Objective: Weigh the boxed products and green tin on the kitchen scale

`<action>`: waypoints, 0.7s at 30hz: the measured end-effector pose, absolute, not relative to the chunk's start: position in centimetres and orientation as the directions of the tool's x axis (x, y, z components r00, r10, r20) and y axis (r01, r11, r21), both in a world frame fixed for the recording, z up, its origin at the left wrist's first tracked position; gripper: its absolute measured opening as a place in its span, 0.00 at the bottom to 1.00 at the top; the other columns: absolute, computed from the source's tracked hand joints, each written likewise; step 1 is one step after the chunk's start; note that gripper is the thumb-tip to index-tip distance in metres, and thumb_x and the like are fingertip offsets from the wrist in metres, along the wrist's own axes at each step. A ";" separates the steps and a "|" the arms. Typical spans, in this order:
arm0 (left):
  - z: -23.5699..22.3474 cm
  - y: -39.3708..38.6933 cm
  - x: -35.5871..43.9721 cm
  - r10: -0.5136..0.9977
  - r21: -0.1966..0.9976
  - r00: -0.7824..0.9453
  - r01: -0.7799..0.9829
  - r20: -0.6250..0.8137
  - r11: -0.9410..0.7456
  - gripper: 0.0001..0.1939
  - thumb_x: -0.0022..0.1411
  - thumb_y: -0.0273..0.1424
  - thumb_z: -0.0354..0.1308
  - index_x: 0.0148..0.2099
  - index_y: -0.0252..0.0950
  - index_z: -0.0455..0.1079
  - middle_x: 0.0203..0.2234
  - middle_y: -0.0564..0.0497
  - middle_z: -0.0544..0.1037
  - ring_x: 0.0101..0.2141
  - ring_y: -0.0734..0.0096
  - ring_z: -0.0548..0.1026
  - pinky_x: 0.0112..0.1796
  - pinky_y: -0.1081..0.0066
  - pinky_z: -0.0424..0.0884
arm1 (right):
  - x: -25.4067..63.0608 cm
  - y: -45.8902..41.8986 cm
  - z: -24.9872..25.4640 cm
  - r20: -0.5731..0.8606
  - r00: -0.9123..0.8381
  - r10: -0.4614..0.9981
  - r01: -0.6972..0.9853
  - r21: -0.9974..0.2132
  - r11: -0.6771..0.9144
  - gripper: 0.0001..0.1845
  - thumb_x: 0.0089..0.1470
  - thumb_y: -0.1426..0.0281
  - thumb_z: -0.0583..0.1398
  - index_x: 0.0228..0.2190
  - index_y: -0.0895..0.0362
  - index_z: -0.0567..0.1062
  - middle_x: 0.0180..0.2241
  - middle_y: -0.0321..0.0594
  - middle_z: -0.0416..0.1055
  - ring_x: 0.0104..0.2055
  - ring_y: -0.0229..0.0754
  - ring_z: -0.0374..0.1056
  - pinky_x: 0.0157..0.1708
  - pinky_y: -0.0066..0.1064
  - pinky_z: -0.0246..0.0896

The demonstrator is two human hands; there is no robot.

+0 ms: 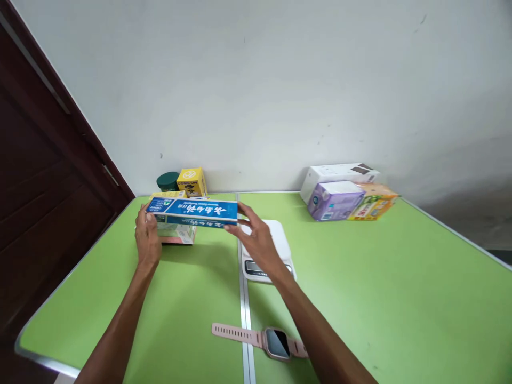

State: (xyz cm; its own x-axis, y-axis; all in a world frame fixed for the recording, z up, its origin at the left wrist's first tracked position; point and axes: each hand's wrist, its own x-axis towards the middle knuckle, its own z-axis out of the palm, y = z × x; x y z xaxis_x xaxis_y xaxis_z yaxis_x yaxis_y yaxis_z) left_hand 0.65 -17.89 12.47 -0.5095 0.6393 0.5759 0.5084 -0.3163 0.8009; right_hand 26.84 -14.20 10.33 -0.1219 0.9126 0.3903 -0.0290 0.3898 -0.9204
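Between my two hands I hold a long blue toothpaste box point(196, 212) above the green table, its printing upside down to me. My left hand point(147, 234) grips its left end, and my right hand point(256, 234) pinches the right end between thumb and fingers. Below and behind the toothpaste box stand other boxes, among them a pale one point(176, 233), partly covered by it. Under my right hand lies a white kitchen scale point(276, 240) with a small display, partly hidden by that hand and forearm. Closer to me a smartwatch with a pink strap point(277, 342) lies flat.
A yellow box point(192, 182) and a dark green round container point(168, 181) stand at the back left. Back right are a white box point(340, 173), a purple tissue pack point(336, 200) and an orange-yellow pack point(374, 201). The green table point(380, 288) has a metal seam and meets a wall.
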 end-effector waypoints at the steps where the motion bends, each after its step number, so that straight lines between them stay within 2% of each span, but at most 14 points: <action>1: 12.9 -17.9 2.2 0.654 0.787 -0.476 0.525 0.587 -0.324 0.38 0.68 0.60 0.45 0.62 0.36 0.69 0.57 0.41 0.75 0.58 0.55 0.71 0.63 0.56 0.62 | 28.5 -14.5 10.7 0.378 -0.112 0.919 -0.017 -0.925 0.379 0.35 0.54 0.55 0.69 0.62 0.45 0.71 0.62 0.42 0.71 0.60 0.55 0.70 0.59 0.54 0.67; 4: 12.7 -17.7 7.0 0.743 0.809 -0.384 0.470 0.548 -0.354 0.37 0.70 0.59 0.43 0.66 0.39 0.66 0.58 0.42 0.75 0.60 0.55 0.71 0.63 0.57 0.61 | 33.5 -15.3 10.7 0.341 -0.069 0.938 0.050 -0.937 0.344 0.37 0.55 0.54 0.68 0.63 0.45 0.69 0.64 0.41 0.68 0.62 0.58 0.69 0.62 0.56 0.64; 7: 10.3 -17.3 10.8 0.823 0.857 -0.317 0.383 0.472 -0.344 0.35 0.70 0.57 0.45 0.67 0.40 0.65 0.62 0.43 0.72 0.65 0.56 0.65 0.67 0.58 0.56 | 37.5 -15.7 8.9 0.289 -0.013 0.957 0.097 -0.953 0.288 0.38 0.55 0.53 0.67 0.65 0.44 0.68 0.67 0.40 0.65 0.66 0.59 0.64 0.65 0.57 0.58; 13: 4.8 -17.3 14.2 0.924 0.923 -0.244 0.323 0.295 -0.209 0.35 0.70 0.57 0.45 0.69 0.41 0.62 0.68 0.42 0.66 0.69 0.56 0.61 0.69 0.56 0.53 | 41.3 -15.6 3.7 0.243 0.012 0.970 0.125 -0.963 0.239 0.41 0.53 0.47 0.67 0.64 0.49 0.69 0.68 0.45 0.62 0.70 0.59 0.59 0.69 0.57 0.49; 18: 2.9 -17.0 13.7 0.944 0.916 -0.199 0.357 0.264 -0.181 0.35 0.70 0.57 0.45 0.69 0.40 0.62 0.68 0.42 0.65 0.69 0.57 0.61 0.70 0.56 0.51 | 41.8 -15.6 1.9 0.189 -0.001 0.982 0.036 -0.981 0.189 0.43 0.50 0.45 0.69 0.61 0.51 0.71 0.64 0.46 0.69 0.69 0.59 0.60 0.70 0.58 0.49; 21: 1.7 -16.2 12.4 0.937 0.945 -0.249 0.278 0.245 -0.173 0.37 0.69 0.58 0.45 0.69 0.39 0.60 0.68 0.40 0.65 0.68 0.57 0.63 0.69 0.56 0.55 | 42.6 -15.4 1.6 0.101 0.017 0.995 -0.129 -0.986 0.103 0.40 0.52 0.42 0.65 0.59 0.51 0.73 0.61 0.48 0.72 0.67 0.58 0.65 0.68 0.55 0.56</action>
